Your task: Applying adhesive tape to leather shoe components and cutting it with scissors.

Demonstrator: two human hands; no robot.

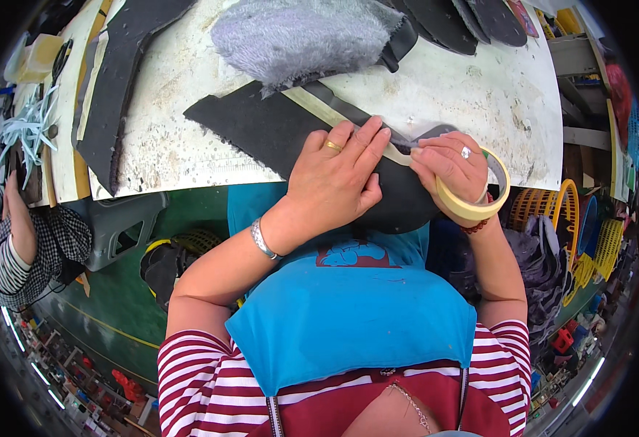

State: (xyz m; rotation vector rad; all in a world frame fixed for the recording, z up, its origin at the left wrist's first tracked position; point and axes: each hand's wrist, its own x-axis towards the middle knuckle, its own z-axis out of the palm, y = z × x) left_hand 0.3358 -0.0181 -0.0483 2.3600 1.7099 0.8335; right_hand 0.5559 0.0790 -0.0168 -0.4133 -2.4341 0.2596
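A black sheet piece with a fuzzy edge lies at the near edge of the table, partly overhanging it. A cream strip of masking tape runs slantwise along it. My left hand lies over the strip with its fingers stretched out, pressing on the piece. My right hand is closed, thumb and fingers pinching at the strip's right end. A roll of masking tape hangs around the right hand near the wrist. The fingers cover part of the strip.
The worn white table holds a grey furry piece, dark sole-shaped pieces and another black piece with tape. A grey stool stands below left, a yellow basket on the right. Another person is at far left.
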